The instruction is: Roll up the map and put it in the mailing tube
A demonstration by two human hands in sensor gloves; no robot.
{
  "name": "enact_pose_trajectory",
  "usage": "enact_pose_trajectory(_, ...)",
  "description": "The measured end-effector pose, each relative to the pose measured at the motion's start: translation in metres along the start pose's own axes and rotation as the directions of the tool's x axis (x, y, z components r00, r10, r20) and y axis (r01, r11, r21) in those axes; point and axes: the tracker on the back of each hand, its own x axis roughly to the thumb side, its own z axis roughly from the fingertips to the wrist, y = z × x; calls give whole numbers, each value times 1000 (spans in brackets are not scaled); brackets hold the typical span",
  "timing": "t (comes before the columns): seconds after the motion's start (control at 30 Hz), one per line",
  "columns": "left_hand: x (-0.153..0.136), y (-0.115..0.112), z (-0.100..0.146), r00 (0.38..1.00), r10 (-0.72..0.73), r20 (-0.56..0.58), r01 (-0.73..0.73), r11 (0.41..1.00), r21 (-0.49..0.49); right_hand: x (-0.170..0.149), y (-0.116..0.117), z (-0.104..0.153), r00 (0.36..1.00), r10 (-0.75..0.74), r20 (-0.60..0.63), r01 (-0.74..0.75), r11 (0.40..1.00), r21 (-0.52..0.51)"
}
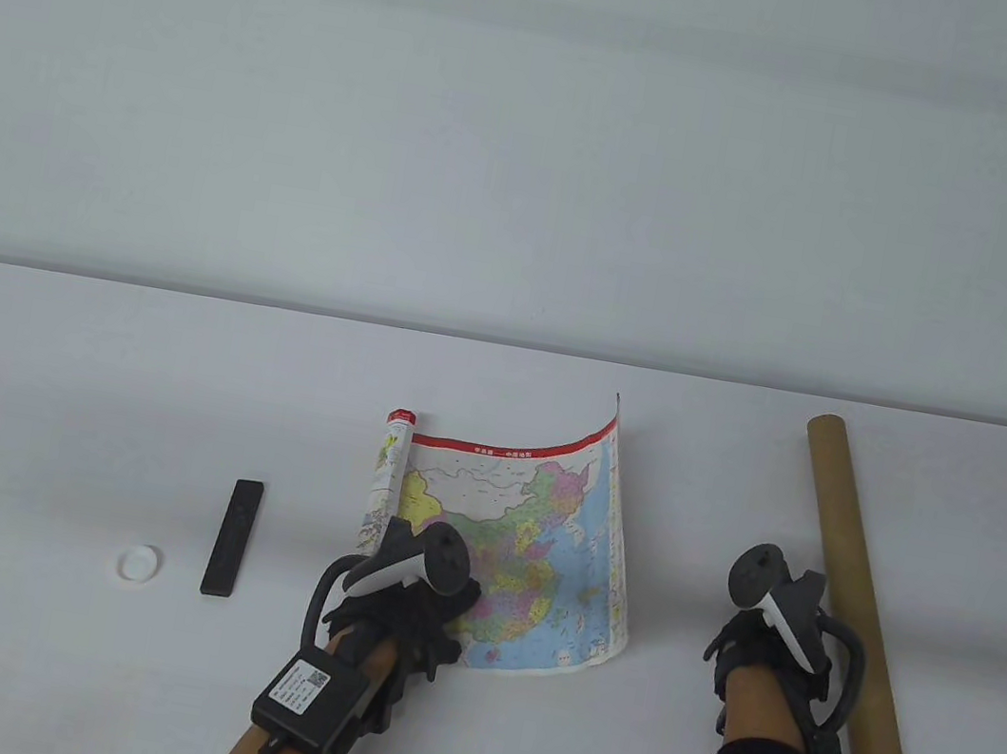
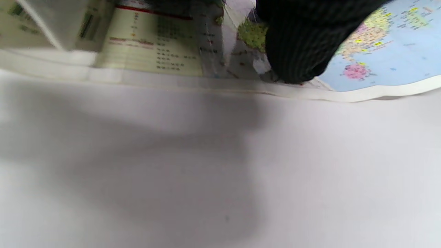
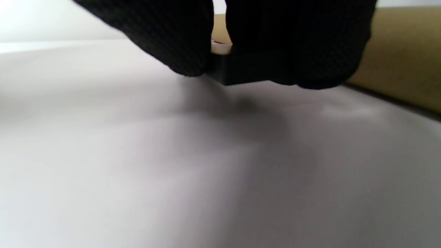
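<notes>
Seen from above, a colourful map [image 1: 522, 554] lies on a white table [image 1: 78, 383], its left edge wound into a tight roll [image 1: 384, 473] and its right edge curling up off the surface. The left hand [image 1: 402, 606], gloved in black with a tracker [image 1: 414, 565] strapped to its back, rests on the map's near left corner, beside the roll; its fingers are hidden under the tracker. The right hand [image 1: 769, 634] sits on bare table between the map and a long brown cardboard tube [image 1: 855, 638], which lies on the right side with one end toward the near edge and the other pointing away. The hand is close to the tube but apart from the map. On the left side lie a black bar [image 1: 231, 538] and, just left of it, a small white cap [image 1: 139, 564].

From the left wrist, a gloved fingertip [image 2: 296, 51] presses down on the map's near border [image 2: 379, 93], with the rolled part [image 2: 151, 44] blurred at upper left. The finger looks fairly straight, though the rest of the hand is out of frame.

From the right wrist, dark gloved fingers [image 3: 165, 38] hang low over the table, and what appears to be a small black block [image 3: 241, 70] shows between them; whether they pinch it cannot be told. The tube's brown side [image 3: 403, 58] fills the upper right.
</notes>
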Motion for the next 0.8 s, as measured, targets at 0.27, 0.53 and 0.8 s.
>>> enact_pose_trajectory(0.27,1,1,0,1000,-11,-7,11,1000,-6,0,4,0,1000,3,0,-3,1000,21)
enact_pose_trajectory(0.53,5,7,-1,997,-59,-57,56,997,-53,6,0,4,999,33,28,-33,999,7)
enact_pose_trajectory(0.8,31,12,-1,953,-288,-99,280,956,-84,21,-32,20,991,-27,128,34,998,-56)
